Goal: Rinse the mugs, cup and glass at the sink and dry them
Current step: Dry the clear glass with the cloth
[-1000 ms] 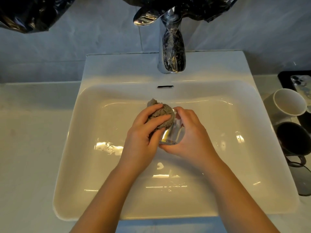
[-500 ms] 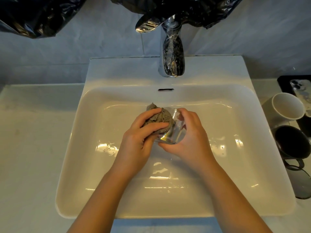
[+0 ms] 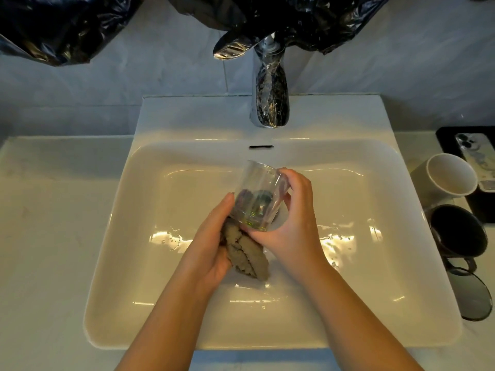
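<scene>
Clear glass [image 3: 257, 199] tilted — right grip [image 3: 292, 220] clamped round it, left grip [image 3: 211, 245] clutching cloth [image 3: 246, 253].

Shiny black plastic is hanging across the grey tiled wall [image 3: 174, 76] at the far side, with one bag [image 3: 61, 28] drooping at the far left and a second bag [image 3: 281, 20] sagging right over the top of the chrome tap [image 3: 270, 103], which is reflecting it. The white table [image 3: 48, 210] is stretching off to the left. Far right, a phone [image 3: 474, 156] is lying camera side up on a black tray [image 3: 450, 137], and a dark round disc [image 3: 471, 295] is sitting flat nearer on the right.
</scene>
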